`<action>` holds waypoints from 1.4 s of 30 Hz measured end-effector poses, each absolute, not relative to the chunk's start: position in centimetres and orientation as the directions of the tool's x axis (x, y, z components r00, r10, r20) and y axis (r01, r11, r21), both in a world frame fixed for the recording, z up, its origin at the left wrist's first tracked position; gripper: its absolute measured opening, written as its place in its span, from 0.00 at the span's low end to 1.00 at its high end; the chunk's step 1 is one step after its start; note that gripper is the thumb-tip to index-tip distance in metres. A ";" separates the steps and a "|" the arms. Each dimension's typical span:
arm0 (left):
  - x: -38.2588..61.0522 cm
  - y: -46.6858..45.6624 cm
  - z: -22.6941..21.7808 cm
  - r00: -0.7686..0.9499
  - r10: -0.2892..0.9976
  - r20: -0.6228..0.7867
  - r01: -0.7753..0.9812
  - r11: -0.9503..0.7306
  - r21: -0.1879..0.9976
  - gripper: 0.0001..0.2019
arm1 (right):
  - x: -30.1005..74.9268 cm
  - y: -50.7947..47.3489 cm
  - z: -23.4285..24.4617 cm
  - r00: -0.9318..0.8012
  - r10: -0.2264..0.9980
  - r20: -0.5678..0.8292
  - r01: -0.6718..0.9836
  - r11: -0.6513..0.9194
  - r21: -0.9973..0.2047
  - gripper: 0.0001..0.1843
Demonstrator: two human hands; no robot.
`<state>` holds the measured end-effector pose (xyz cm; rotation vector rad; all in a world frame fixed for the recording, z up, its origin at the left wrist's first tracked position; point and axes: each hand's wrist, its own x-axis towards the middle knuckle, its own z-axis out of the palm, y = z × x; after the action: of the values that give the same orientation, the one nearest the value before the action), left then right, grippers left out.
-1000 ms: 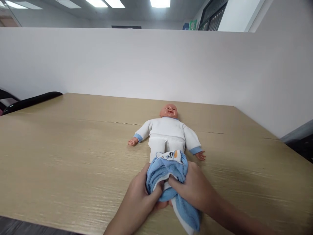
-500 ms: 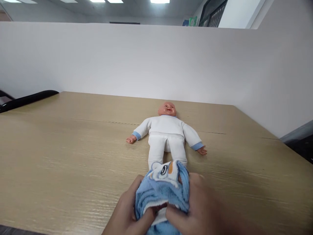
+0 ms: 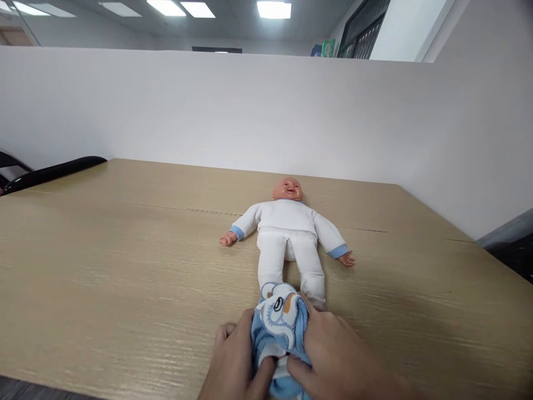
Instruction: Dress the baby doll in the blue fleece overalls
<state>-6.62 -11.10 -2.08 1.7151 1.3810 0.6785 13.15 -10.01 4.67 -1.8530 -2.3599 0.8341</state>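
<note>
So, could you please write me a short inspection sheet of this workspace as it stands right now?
Surface: light wood-grain table, with a seam running across it behind the doll.
Job's things: baby doll in white clothes with blue cuffs, lying on its back, arms spread; blue garment with a stitched animal face, bunched at the doll's feet.
Clutter: nothing seen.
Hands: left hand and right hand both grip the blue garment from either side.
Cables: nothing seen.
Surroundings: white partition behind the table; black chair back at the left edge; ceiling lights above.
</note>
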 end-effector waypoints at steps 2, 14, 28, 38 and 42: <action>-6.5 -11.3 -2.3 0.242 0.968 -0.062 0.501 -0.070 0.863 0.19 | 13.2 -10.0 4.6 -0.295 0.907 -0.301 0.880 0.135 -0.455 0.31; -6.6 -10.3 -2.0 0.113 0.994 0.015 0.080 -0.024 0.996 0.21 | 14.4 -8.7 3.2 -0.318 0.947 0.049 0.494 0.210 -0.844 0.23; -8.9 -4.9 1.7 0.403 0.915 0.024 0.145 -0.090 0.985 0.12 | 19.5 -4.1 2.3 -0.511 0.859 -0.031 0.306 0.147 -0.941 0.36; -10.9 -4.8 2.5 0.525 0.851 0.007 0.285 -0.183 0.941 0.40 | 21.6 -4.1 -0.9 -0.397 0.917 0.029 -0.178 -0.046 -0.983 0.21; -10.2 -3.9 3.9 0.528 0.846 0.074 0.328 -0.284 0.901 0.37 | 21.8 -4.2 -1.3 -0.392 0.918 -0.058 -0.222 -0.156 -0.963 0.25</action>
<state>-10.17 -3.95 3.91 1.8481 0.9687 0.7076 21.80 -4.20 -1.32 -0.8840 -1.2335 1.6844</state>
